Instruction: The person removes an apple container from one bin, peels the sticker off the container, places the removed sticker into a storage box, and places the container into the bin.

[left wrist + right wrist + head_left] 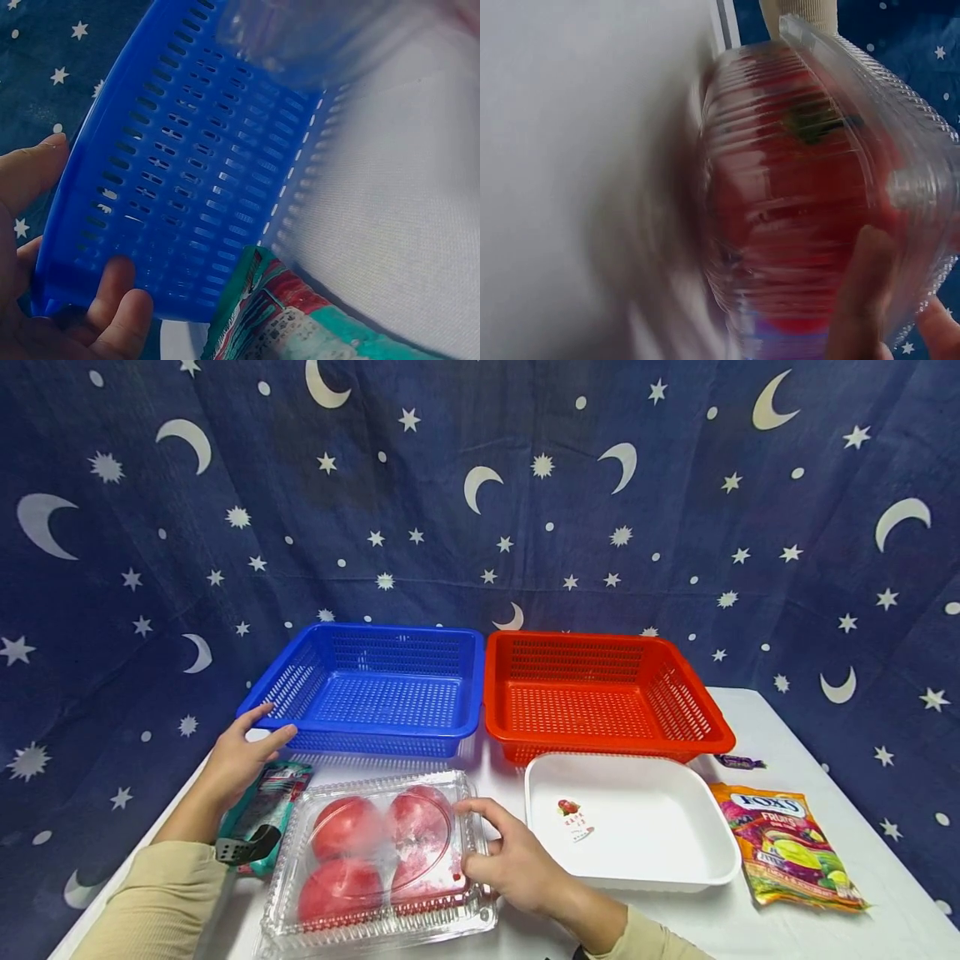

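A clear plastic clamshell box (pixel 375 860) of red tomatoes (pixel 345 827) is in the head view's lower middle. At its right side, my right hand (pixel 517 864) grips the edge between thumb and fingers. The right wrist view is blurred but shows a green stem (pixel 814 124) through the ribbed wall. My left hand (pixel 236 760) is at the front left corner of the blue basket (pixel 382 727), thumb and forefinger spread apart. In the left wrist view, its lower fingertips (pixel 124 311) overlap the basket's wall; contact is unclear. A teal packet (pixel 262 810) lies below that hand.
Beside the blue basket stands a red basket (pixel 607 747). In front of it is a white tray (pixel 637 827), with an orange candy bag (pixel 795 847) to its right. Behind the bag lies a small purple wrapped sweet (pixel 741 762). A starry blue curtain (pixel 450 485) hangs behind.
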Available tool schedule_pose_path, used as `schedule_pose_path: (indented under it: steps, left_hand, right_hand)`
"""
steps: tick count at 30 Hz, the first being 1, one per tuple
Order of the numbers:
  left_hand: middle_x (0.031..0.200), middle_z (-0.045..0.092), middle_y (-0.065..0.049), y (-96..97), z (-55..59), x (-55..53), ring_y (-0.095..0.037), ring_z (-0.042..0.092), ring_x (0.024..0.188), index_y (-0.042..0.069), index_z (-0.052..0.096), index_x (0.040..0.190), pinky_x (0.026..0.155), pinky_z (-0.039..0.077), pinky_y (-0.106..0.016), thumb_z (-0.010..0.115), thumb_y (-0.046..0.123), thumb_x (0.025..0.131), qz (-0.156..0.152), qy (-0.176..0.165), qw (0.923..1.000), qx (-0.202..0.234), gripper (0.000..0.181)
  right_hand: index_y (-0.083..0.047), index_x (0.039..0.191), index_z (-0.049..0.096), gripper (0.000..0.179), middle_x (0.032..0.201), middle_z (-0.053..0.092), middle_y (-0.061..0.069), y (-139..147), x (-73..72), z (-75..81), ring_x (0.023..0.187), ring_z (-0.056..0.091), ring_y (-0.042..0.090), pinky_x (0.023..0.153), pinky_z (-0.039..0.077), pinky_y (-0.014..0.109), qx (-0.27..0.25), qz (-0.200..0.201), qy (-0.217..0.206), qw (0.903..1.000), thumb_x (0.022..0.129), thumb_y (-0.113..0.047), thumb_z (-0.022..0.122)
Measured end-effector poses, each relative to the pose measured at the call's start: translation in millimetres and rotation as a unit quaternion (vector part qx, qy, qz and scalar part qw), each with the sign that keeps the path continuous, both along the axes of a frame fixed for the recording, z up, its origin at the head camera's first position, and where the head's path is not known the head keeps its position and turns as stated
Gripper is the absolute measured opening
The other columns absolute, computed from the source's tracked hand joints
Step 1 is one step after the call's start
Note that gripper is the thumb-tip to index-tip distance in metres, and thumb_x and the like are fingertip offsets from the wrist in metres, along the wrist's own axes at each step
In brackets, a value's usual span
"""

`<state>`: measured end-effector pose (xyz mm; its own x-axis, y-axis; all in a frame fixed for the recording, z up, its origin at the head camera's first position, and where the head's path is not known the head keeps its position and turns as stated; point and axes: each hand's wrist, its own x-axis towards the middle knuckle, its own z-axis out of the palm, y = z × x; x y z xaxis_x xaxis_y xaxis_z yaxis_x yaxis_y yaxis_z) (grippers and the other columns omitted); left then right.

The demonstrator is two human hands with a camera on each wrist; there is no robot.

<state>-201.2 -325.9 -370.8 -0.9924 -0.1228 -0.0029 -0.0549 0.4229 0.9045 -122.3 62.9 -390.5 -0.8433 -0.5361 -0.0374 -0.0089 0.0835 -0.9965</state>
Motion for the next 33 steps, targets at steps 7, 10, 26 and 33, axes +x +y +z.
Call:
schedule_pose_path:
  steps: [7,10,26,33]
  left_hand:
    - [0.159,0.002,-0.036,-0.9,0.5,0.6,-0.061,0.041,0.127,-0.002,0.008,0.159,0.105,0.033,-0.065,0.057,0.036,0.102,0.000,-0.001,1.0000,-0.005,0.084]
    - [0.159,0.002,-0.036,-0.7,0.8,1.1,-0.060,0.042,0.127,-0.002,0.009,0.158,0.105,0.033,-0.065,0.057,0.036,0.102,0.002,0.002,1.0000,-0.006,0.083]
    - [0.160,0.001,-0.034,-1.3,-1.0,0.2,-0.057,0.038,0.130,-0.004,0.010,0.158,0.104,0.035,-0.065,0.057,0.034,0.103,-0.008,0.010,0.9999,-0.005,0.082]
    - [0.161,0.000,-0.032,0.2,0.4,0.2,-0.058,0.037,0.131,-0.002,0.009,0.158,0.105,0.034,-0.065,0.058,0.035,0.102,-0.007,0.007,0.9999,-0.001,0.083]
  right_hand:
    - [-0.013,0.160,0.021,0.091,0.141,0.043,0.025,0.3,0.2,1.6,0.078,0.065,0.017,0.059,0.053,0.028,0.035,-0.027,0.011,0.9989,0.081,-0.011,0.066]
    - [-0.009,0.159,0.022,0.091,0.130,0.048,0.021,-1.2,1.1,1.8,0.073,0.060,0.016,0.060,0.051,0.028,0.056,-0.041,0.017,0.9974,0.082,-0.018,0.071]
    - [0.011,0.153,0.019,0.093,0.101,0.057,0.011,-6.6,1.2,2.1,0.085,0.059,0.018,0.073,0.053,0.027,-0.012,-0.060,-0.032,0.9976,0.079,-0.005,0.073]
    - [0.009,0.152,0.026,0.088,0.096,0.048,0.006,-7.0,2.0,3.5,0.104,0.054,0.025,0.081,0.052,0.028,-0.025,-0.099,0.010,0.9947,0.080,-0.010,0.072]
